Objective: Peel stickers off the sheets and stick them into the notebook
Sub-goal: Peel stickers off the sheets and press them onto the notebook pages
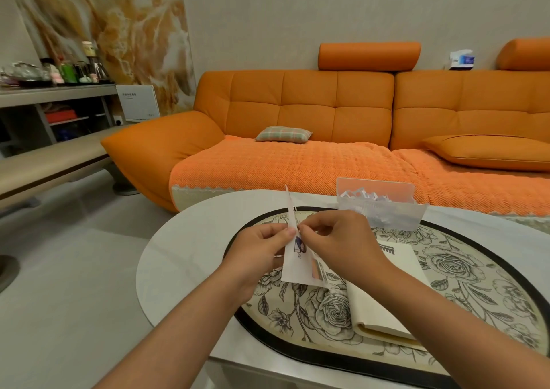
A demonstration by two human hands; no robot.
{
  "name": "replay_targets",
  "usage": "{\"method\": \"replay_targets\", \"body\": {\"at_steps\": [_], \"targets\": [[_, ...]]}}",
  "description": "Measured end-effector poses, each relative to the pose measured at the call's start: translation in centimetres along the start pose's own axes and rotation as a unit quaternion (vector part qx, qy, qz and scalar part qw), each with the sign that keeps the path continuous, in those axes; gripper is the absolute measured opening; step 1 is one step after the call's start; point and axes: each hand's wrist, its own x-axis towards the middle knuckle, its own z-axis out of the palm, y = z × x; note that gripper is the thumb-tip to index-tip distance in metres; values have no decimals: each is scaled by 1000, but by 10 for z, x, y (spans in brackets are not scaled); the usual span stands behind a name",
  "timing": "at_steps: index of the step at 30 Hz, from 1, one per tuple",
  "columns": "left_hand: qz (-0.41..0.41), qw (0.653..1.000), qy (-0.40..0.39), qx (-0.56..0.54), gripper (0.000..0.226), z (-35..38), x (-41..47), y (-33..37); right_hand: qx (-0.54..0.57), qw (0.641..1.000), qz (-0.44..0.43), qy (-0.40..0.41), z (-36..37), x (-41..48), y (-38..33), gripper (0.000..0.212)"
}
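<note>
My left hand [259, 251] holds a white sticker sheet [294, 272] upright above the table, thumb pressed on its left edge. A dark purple sticker [300, 244] shows near the sheet's middle. My right hand [336, 239] pinches at the sheet's upper edge with thumb and forefinger, right beside the left thumb. Whether a sticker is lifted between those fingertips I cannot tell. The open notebook [384, 308] with cream pages lies on the table under my right forearm, partly hidden by it.
A round white table [190, 257] carries a rose-patterned oval mat [476, 272]. A clear plastic box [381, 207] with white scraps stands at the far edge of the mat. An orange sofa [312, 138] fills the space behind. Grey floor lies to the left.
</note>
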Motion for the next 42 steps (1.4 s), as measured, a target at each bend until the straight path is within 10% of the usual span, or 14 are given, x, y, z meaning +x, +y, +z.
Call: {"method": "replay_targets", "body": {"at_steps": [9,22,28,42], "targets": [[-5,1000,-13,-18,17,-2,1,2,129,989,60,-36,-5,4,-4,8],[33,996,-3,83,15,-5,-2,6,-59,997,-32,-44,-5,1,-2,14],[46,995,5,94,15,-6,-3,9,44,993,35,-103,-8,7,-2,18],[44,994,24,98,13,-7,-1,6,76,995,50,-28,-1,6,-1,8]]}}
